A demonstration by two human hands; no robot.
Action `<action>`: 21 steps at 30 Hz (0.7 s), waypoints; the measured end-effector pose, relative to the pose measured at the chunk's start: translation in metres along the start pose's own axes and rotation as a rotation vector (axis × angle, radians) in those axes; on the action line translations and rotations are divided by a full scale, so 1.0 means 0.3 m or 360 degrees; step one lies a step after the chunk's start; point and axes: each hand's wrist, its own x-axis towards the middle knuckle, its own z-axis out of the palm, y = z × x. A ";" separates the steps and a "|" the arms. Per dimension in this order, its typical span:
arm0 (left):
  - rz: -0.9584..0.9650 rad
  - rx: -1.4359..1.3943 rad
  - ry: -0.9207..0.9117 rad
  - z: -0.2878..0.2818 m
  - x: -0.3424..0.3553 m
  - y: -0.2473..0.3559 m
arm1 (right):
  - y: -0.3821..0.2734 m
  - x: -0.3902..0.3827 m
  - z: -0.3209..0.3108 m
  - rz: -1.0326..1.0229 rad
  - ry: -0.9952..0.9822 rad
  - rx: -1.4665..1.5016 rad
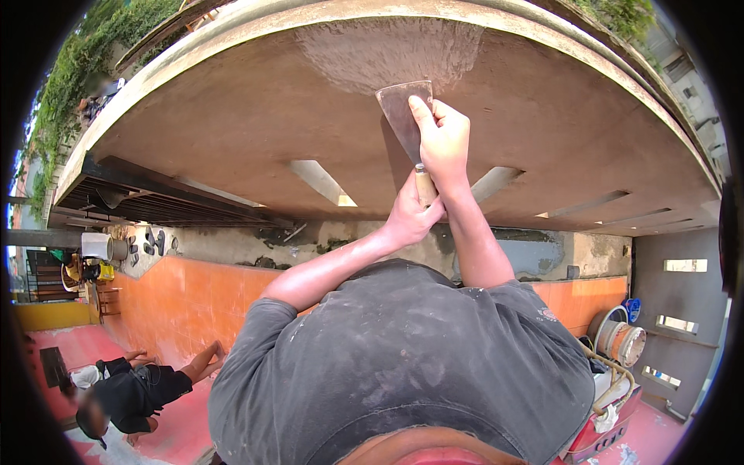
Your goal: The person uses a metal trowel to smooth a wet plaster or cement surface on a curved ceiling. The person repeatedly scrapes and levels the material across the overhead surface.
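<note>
Brown plastered ceiling (pixel 232 132) overhead – orange wall (pixel 186 302) (daylit), red floor (pixel 77 345), grey wall (pixel 682 310).

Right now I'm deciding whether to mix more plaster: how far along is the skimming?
Early. One smoothed grey patch shows above the putty knife. The left hand grips the handle and the right hand presses the blade. The surrounding brown surface looks uncoated.

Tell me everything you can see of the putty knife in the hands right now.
The putty knife has a broad, flat, grey metal blade smeared with plaster and a short wooden handle. Its blade lies pressed against the brown wall, its wide edge at a wet grey patch. The left hand grips the handle; the right hand presses fingers on the blade.
</note>
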 end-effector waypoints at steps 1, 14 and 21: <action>-0.0009 -0.0017 -0.0029 -0.002 0.000 0.020 | -0.010 0.002 0.003 0.0002 0.0024 0.0014; -0.0055 0.0147 -0.0174 -0.093 -0.023 0.074 | 0.011 -0.021 0.071 0.0031 0.0217 0.0232; 0.0109 0.0376 -0.0206 -0.127 -0.029 0.099 | 0.004 -0.034 0.082 0.0185 0.0237 0.0388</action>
